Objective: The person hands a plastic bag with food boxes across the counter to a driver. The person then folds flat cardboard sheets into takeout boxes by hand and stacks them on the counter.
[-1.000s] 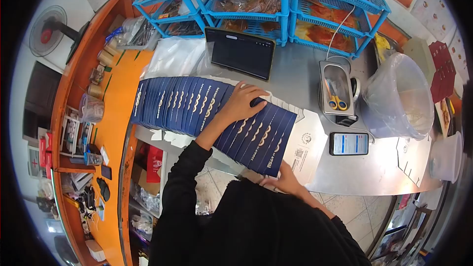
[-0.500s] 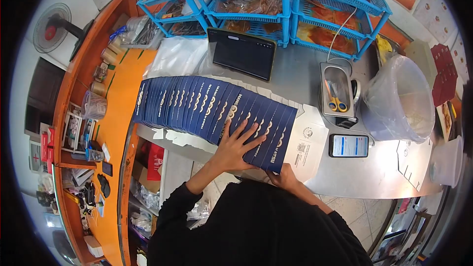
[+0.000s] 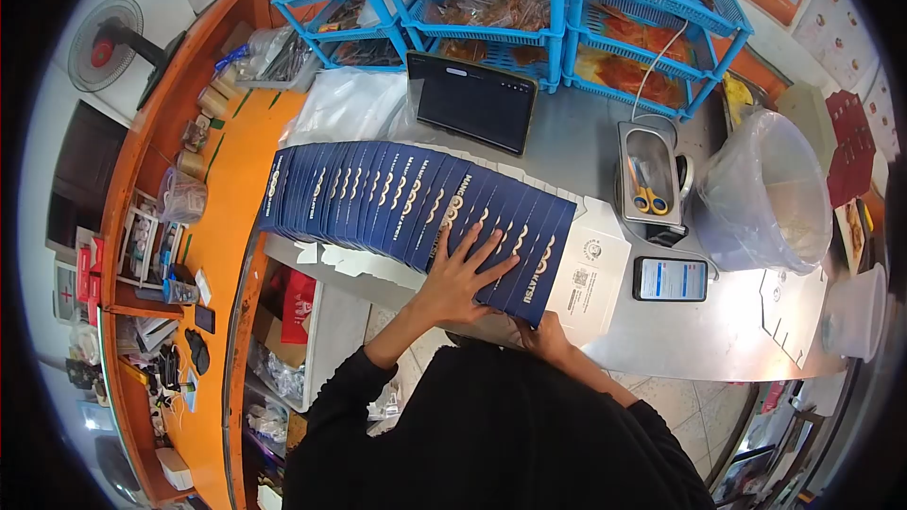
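Note:
A long fan of dark blue flat cartons [image 3: 378, 194] with gold print lies overlapped across the steel table [image 3: 727, 335]. My left hand [image 3: 460, 274] rests flat on the fan's right part, near its front edge, fingers spread and holding nothing. My right hand [image 3: 540, 332] is at the near right corner of the fan and grips the edge of the last cartons; my head and black sleeve hide most of it. A white flat carton [image 3: 593, 274] with a printed seal lies under the fan's right end.
A phone [image 3: 669, 279] with its screen lit lies right of the white carton. Behind are a propped tablet [image 3: 475, 99], a metal tray with scissors [image 3: 650, 175], a bag-lined bin [image 3: 765, 189] and blue basket racks [image 3: 557, 9]. An orange counter [image 3: 227, 217] runs along the left.
My left hand has come from the fan's far edge to its near side and now lies flat with fingers spread. My right hand has stayed at the near right corner.

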`<state>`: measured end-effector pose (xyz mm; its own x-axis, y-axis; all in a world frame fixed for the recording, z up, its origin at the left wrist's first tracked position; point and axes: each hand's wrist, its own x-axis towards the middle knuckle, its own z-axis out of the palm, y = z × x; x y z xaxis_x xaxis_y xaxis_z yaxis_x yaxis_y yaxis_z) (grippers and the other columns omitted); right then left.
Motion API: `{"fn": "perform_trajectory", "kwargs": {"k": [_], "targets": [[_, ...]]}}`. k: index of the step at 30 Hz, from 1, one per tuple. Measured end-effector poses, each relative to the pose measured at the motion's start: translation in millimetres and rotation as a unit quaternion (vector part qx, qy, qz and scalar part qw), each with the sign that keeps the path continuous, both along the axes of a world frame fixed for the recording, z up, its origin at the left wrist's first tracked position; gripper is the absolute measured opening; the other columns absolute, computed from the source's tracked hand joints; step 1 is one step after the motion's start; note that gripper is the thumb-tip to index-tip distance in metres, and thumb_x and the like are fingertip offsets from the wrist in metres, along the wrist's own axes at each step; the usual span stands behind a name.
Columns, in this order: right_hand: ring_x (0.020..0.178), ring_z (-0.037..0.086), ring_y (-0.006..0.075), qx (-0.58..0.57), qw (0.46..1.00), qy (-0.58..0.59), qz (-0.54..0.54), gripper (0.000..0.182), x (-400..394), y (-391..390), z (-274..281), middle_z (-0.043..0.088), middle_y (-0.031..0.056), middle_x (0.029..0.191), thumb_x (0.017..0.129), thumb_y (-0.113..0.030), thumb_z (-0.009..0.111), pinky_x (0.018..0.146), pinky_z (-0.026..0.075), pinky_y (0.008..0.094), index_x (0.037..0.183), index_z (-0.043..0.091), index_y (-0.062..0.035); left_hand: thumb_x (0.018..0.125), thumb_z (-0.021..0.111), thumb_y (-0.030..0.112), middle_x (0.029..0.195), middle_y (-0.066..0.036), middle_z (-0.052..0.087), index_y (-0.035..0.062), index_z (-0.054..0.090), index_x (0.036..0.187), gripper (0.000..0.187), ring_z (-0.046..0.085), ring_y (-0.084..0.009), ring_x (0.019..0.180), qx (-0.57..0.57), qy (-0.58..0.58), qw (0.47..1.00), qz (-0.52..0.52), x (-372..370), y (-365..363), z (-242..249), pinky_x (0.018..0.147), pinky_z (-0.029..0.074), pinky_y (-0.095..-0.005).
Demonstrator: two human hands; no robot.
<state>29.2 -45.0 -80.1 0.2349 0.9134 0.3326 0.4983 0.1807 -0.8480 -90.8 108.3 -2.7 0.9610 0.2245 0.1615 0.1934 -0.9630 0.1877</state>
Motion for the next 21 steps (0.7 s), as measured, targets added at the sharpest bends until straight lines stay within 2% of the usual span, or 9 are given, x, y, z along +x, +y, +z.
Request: {"fn": "perform_trajectory", "kwargs": {"k": [3, 5, 7, 9, 11, 13, 15, 18, 21], "targets": [[0.070, 0.057, 0.0370, -0.033, 0.999, 0.040, 0.003, 0.014, 4, -5, 8, 0.059, 0.0198, 0.079, 0.078, -0.008, 0.054, 0.058, 0.045, 0.0395, 0.091, 0.058, -0.0029, 0.058, 0.067, 0.053, 0.139, -0.011, 0.022, 0.0259, 0.040, 0.126, 0.078, 0.013, -0.0339, 0.129, 0.003, -0.005, 1.000, 0.003, 0, -1, 1, 0.098, 0.003, -0.0612], [0.081, 0.056, 0.0366, -0.062, 0.993, -0.010, 0.098, 0.018, 24, -10, 15, 0.057, 0.0211, 0.086, 0.084, -0.012, 0.047, 0.069, 0.045, 0.0398, 0.096, 0.056, -0.0017, 0.057, 0.067, 0.053, 0.137, -0.010, 0.025, 0.0256, 0.040, 0.126, 0.079, 0.014, -0.0338, 0.129, -0.005, -0.006, 1.000, 0.007, 1, -1, 5, 0.099, 0.003, -0.0605], [0.085, 0.055, 0.0347, -0.095, 0.988, 0.091, -0.077, 0.027, 38, -3, -1, 0.057, 0.0199, 0.085, 0.085, -0.020, 0.044, 0.073, 0.043, 0.0381, 0.096, 0.056, 0.0012, 0.058, 0.067, 0.054, 0.135, -0.010, 0.028, 0.0243, 0.041, 0.126, 0.079, 0.016, -0.0335, 0.128, -0.021, 0.016, 1.000, 0.009, 3, -2, 19, 0.099, 0.003, -0.0601], [0.086, 0.055, 0.0293, -0.036, 0.975, 0.186, -0.118, 0.021, 74, 17, 14, 0.057, 0.0169, 0.087, 0.083, -0.015, 0.048, 0.076, 0.043, 0.0347, 0.093, 0.055, 0.0023, 0.059, 0.066, 0.054, 0.133, -0.009, 0.031, 0.0231, 0.041, 0.125, 0.078, 0.017, -0.0331, 0.128, -0.039, 0.038, 0.998, 0.011, 10, -2, 27, 0.099, 0.003, -0.0597], [0.087, 0.056, 0.0231, 0.058, 0.961, 0.140, -0.232, 0.011, 92, 39, 39, 0.059, 0.0156, 0.086, 0.078, -0.006, 0.054, 0.076, 0.044, 0.0327, 0.085, 0.056, 0.0021, 0.064, 0.064, 0.051, 0.129, -0.009, 0.035, 0.0202, 0.042, 0.124, 0.071, 0.020, -0.0310, 0.127, -0.090, 0.008, 0.996, 0.002, 33, -1, 31, 0.100, 0.004, -0.0585], [0.085, 0.057, 0.0215, 0.091, 0.966, 0.090, -0.223, 0.009, 110, 60, 39, 0.059, 0.0151, 0.085, 0.076, -0.002, 0.056, 0.075, 0.045, 0.0314, 0.084, 0.056, 0.0020, 0.073, 0.059, 0.044, 0.129, -0.010, 0.035, 0.0188, 0.041, 0.125, 0.060, 0.023, -0.0296, 0.126, -0.084, -0.029, 0.996, -0.013, 71, 1, 34, 0.100, 0.006, -0.0575], [0.083, 0.057, 0.0198, 0.122, 0.968, 0.040, -0.215, 0.009, 118, 70, 30, 0.060, 0.0146, 0.084, 0.074, 0.002, 0.058, 0.073, 0.046, 0.0302, 0.082, 0.055, 0.0019, 0.079, 0.054, 0.034, 0.114, -0.010, 0.048, 0.0149, 0.050, 0.114, 0.040, 0.040, -0.0255, 0.115, -0.077, -0.157, 0.984, -0.027, 108, 12, 20, 0.098, 0.017, -0.0542], [0.071, 0.061, 0.0185, 0.051, 0.977, 0.039, -0.204, 0.014, 126, 75, 18, 0.061, 0.0110, 0.081, 0.072, 0.004, 0.059, 0.066, 0.049, 0.0263, 0.084, 0.054, 0.0021, 0.081, 0.051, 0.027, 0.097, -0.007, 0.059, 0.0100, 0.060, 0.095, 0.024, 0.053, -0.0219, 0.096, -0.140, -0.055, 0.989, 0.012, 135, 38, -3, 0.098, 0.022, -0.0488], [0.069, 0.061, 0.0241, 0.080, 0.979, 0.033, -0.182, 0.012, 130, 74, 12, 0.061, 0.0141, 0.079, 0.072, 0.005, 0.059, 0.064, 0.048, 0.0276, 0.080, 0.050, 0.0023, 0.080, 0.051, 0.023, 0.080, -0.004, 0.062, 0.0079, 0.062, 0.081, 0.019, 0.058, -0.0197, 0.081, -0.133, -0.117, 0.984, 0.032, 138, 39, -12, 0.096, 0.028, -0.0436]]}}
